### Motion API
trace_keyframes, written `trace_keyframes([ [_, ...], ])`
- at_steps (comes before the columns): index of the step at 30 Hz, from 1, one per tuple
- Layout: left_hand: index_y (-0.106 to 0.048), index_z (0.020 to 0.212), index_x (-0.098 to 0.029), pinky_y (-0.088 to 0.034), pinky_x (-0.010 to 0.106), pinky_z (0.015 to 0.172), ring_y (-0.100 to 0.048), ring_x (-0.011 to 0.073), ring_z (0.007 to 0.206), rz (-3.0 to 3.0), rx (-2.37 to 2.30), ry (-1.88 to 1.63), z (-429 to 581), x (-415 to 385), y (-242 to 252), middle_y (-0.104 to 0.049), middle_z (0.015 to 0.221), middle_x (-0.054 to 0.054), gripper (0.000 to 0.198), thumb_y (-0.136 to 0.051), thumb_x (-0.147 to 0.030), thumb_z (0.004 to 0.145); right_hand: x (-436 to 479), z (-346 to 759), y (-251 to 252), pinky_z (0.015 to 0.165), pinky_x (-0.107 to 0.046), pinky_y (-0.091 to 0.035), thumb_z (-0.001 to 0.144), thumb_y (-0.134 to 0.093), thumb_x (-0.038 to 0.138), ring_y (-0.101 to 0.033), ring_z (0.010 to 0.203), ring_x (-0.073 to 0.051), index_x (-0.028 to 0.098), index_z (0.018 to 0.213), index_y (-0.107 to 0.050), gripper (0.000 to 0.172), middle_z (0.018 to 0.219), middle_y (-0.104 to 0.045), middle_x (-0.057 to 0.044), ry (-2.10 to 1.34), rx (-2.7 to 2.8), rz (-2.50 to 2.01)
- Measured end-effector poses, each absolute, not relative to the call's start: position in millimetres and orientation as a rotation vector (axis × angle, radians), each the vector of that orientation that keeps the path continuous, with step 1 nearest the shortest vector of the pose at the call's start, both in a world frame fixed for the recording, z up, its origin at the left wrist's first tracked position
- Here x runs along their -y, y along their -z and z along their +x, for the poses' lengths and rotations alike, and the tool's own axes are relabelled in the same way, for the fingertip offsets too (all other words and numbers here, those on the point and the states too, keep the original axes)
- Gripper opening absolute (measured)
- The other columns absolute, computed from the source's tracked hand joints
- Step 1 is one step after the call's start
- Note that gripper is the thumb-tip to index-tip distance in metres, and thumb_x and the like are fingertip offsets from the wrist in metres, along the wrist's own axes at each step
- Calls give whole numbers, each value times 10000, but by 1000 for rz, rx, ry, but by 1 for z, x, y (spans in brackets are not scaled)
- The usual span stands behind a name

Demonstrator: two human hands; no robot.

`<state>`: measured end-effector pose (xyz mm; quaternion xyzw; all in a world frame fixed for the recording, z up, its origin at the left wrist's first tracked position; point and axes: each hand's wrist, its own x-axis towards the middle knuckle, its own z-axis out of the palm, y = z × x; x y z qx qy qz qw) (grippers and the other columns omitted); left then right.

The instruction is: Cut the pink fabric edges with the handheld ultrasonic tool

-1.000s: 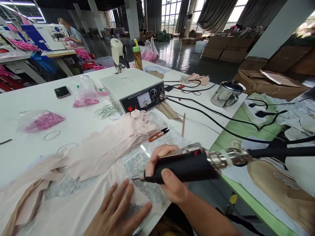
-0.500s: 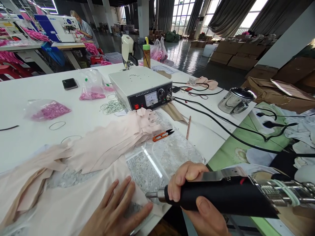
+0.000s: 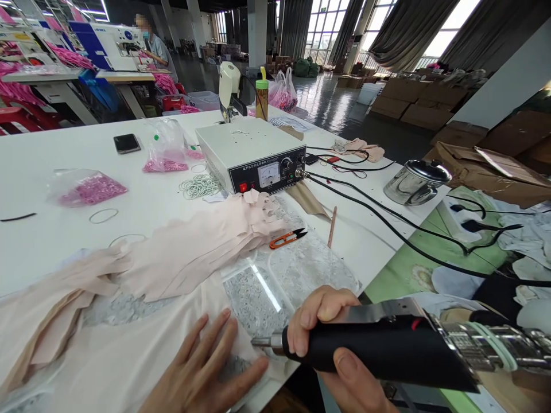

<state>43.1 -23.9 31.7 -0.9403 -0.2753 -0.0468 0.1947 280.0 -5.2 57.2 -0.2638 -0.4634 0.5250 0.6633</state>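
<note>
My left hand lies flat with fingers spread on a pale pink piece of fabric at the front of the table. In my right hand is a black ultrasonic welding gun, fingers wrapped round its body. Its metal tip points left and is at the fabric's edge, close to my left fingers; whether it presses on the cloth I cannot tell. Beneath the fabric is a clear, speckled grey sheet. Behind it lies a ragged stack of pale pink fabric pieces.
Orange thread snips lie beside the stack. A control box with black cables stands behind, a steel mug to its right. Bags of pink bits, rubber bands and a phone are left. A person sits at a sewing machine.
The welding gun and my right hand have shifted slightly left, the tip now a little nearer my left fingers. My left hand stays on the fabric. The whole view has shifted slightly.
</note>
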Motion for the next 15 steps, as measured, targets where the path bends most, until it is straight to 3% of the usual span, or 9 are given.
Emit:
trace_keyframes([
  [5, -281, 1560, -387, -427, 483, 1029, -555, 363, 1265, -2636, 751, 153, 42, 20, -31, -606, 1340, 139, 799, -601, -670, 884, 7, 280, -57, 546, -327, -485, 922, -571, 409, -580, 611, -156, 287, 976, -531, 140, 841, -586, -14, -1140, 1102, -599],
  [11, -241, 1552, -450, -401, 524, 1072, -502, 363, 1331, -2659, 915, 175, 44, 31, -16, -564, 1401, 130, 798, -686, -537, 896, 8, 278, -57, 569, -332, -477, 926, -573, 407, -589, 630, -161, 298, 992, -529, 135, 844, -584, -11, -1161, 1119, -600],
  [15, -254, 1535, -486, -386, 543, 1084, -468, 366, 1363, -2653, 971, 220, 45, 35, -10, -546, 1428, 117, 744, -653, -562, 912, 4, 271, -58, 559, -318, -468, 922, -571, 432, -571, 599, -141, 301, 1002, -521, 161, 846, -570, 2, -1138, 1087, -576],
])
